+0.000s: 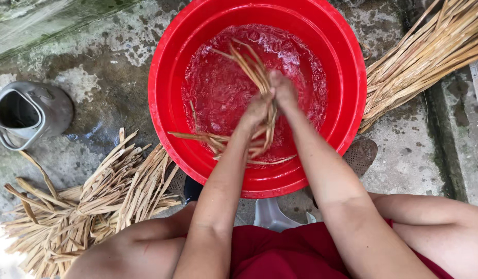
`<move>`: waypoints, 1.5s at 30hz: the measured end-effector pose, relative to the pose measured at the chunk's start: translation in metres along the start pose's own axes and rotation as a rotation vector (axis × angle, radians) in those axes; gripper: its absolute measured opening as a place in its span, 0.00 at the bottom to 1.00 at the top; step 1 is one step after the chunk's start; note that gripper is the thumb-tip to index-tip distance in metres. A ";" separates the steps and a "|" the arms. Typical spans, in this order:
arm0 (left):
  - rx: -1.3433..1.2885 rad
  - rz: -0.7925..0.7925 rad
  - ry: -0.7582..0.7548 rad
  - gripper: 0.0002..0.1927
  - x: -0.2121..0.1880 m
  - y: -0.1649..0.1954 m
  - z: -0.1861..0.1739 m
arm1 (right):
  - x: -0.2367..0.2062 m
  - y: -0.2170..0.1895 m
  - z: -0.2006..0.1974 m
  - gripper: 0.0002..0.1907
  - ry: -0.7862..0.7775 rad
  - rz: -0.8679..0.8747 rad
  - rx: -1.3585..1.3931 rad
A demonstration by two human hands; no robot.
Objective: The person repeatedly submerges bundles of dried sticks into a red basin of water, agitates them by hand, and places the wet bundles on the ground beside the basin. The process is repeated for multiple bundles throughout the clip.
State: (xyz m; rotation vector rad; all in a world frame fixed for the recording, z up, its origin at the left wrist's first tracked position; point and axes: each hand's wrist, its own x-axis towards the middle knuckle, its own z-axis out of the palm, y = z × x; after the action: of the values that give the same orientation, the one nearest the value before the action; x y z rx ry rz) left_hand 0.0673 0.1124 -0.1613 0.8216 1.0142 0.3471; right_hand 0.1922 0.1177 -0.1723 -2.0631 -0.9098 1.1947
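Rough concrete floor (pixel 414 134), stained and damp in patches, outdoors by the look of it; the person sits low over it, bare knees to either side and a red garment at the lap.

Step in hand, as judged: rubbing a bundle of strips (pixel 259 77) in water. The left hand (pixel 255 111) and right hand (pixel 283 89) meet over the middle of the basin (pixel 166 103), fingers curled and pressed together around the bundle, one hand just above the other. To do it well, the grip likely wants to stay firm but not crushing, since dry fibre of this kind may split; working the hands against each other along the length, low over the water, should keep the strips wet and the splash inside the rim. Loose strips (pixel 208 138) lying against the basin's near wall would want gathering in.

Count:
- Basin, red plastic, round, holding foamy water: one.
- Bundle of tan strips held in both hands: one; single strips too many and too tangled to count.
- Heap of dry strips (pixel 89 206) on the floor at the left: one.
- Longer sheaf (pixel 425 57) at the upper right, touching the basin's rim: one.
- Metal kettle (pixel 29 112), lid off, at the far left: one.
- Sandal (pixel 361 155), partly hidden under the basin's edge: one seen.
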 end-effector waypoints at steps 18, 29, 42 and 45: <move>-0.978 0.469 -0.545 0.24 -0.011 -0.075 -0.073 | -0.106 -0.004 0.138 0.35 0.400 -0.724 -0.570; -1.329 0.266 -0.667 0.39 -0.012 -0.045 -0.054 | -0.093 -0.013 0.099 0.25 -0.097 0.040 0.171; 0.562 -0.233 0.117 0.53 -0.068 -0.001 -0.083 | -0.021 0.063 -0.019 0.16 0.284 0.249 0.593; 0.780 -0.165 -0.248 0.41 -0.063 -0.043 -0.077 | -0.042 0.055 0.010 0.22 0.174 0.288 0.569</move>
State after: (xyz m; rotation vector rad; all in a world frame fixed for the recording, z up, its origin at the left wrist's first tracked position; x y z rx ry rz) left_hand -0.0355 0.0797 -0.1759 1.4259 0.9736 -0.3179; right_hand 0.1824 0.0529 -0.1977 -1.8171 -0.1557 1.2178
